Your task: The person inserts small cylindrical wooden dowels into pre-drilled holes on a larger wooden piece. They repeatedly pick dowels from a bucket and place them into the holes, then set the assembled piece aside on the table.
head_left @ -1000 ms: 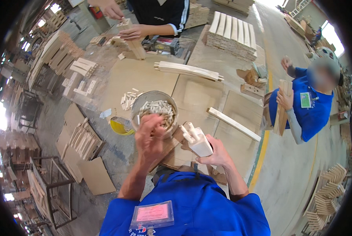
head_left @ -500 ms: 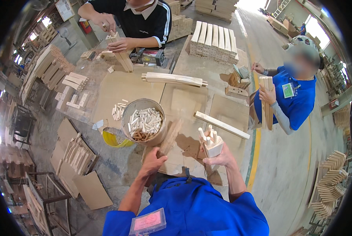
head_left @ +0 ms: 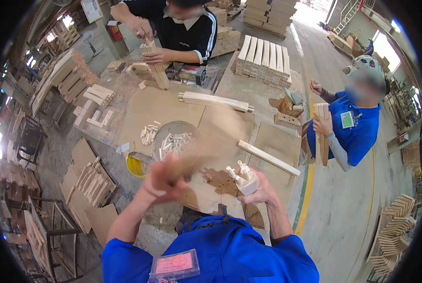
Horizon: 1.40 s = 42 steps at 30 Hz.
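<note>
My left hand is raised in front of the bucket, closed round a wooden bar; both are smeared by motion. The bar slants up and to the right over the table. Lower right, my right hand grips pale wooden pieces, end upward. Several dowels stick out of that end at differing angles. Behind my left hand stands a round bucket holding loose dowels, partly covered by the hand and the blurred bar. More dowels lie in a small heap beside it.
A squared wooden strip lies right of centre on the cardboard-covered table. Farther back are bundled legs and a stack of wooden bars. One co-worker stands across the table, another at the right, each holding wood.
My left hand has lifted and swung the wooden bar up from beside the bucket. My right hand has shifted slightly left and down with its pieces, and the dowels now stand lower in them.
</note>
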{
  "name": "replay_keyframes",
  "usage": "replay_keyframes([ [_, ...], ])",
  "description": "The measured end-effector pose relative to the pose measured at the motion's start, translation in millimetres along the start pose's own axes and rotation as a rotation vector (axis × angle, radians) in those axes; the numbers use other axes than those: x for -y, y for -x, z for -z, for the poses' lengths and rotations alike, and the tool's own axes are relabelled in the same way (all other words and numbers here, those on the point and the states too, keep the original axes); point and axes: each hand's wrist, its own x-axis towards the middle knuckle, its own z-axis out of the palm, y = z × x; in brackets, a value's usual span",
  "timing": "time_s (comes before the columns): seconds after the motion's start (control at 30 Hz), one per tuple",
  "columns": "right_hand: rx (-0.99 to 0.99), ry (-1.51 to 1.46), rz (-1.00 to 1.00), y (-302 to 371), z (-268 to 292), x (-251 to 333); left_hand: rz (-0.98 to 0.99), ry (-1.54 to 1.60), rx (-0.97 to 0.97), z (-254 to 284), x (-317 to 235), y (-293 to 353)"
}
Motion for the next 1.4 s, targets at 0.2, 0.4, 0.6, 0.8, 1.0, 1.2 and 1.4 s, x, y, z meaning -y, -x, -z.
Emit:
replay_keyframes([
  [0.2, 0.041, 0.047, 0.006, -6, 3, 2, 0.123, 0.136, 0.067, -6, 4, -5],
  [0.4, 0.034, 0.095, -0.047, -17, 12, -2, 0.044, -0.193, 0.155, -29, 34, -11],
  [0.6, -0.445, -0.058, 0.313, 10, 56, 1, 0.319, -0.165, 0.124, -129, 148, -3],
  [0.8, -0.823, -1.096, 0.423, 12, 94, -24, 0.468, -0.348, 0.16, -173, 168, 10],
  [1.0, -0.824, -0.298, 0.166, 21, -3, -85, -0.48, 0.488, 0.071, -178, 94, -31],
  [1.2, -0.503, -1.345, -0.399, -4, -59, -2, -0.565, 0.797, 0.214, -149, 41, -44],
  [1.4, -0.554, 0.302, -0.028, 28, -45, 32, -0.202, 0.927, -0.167, -131, 18, -68],
])
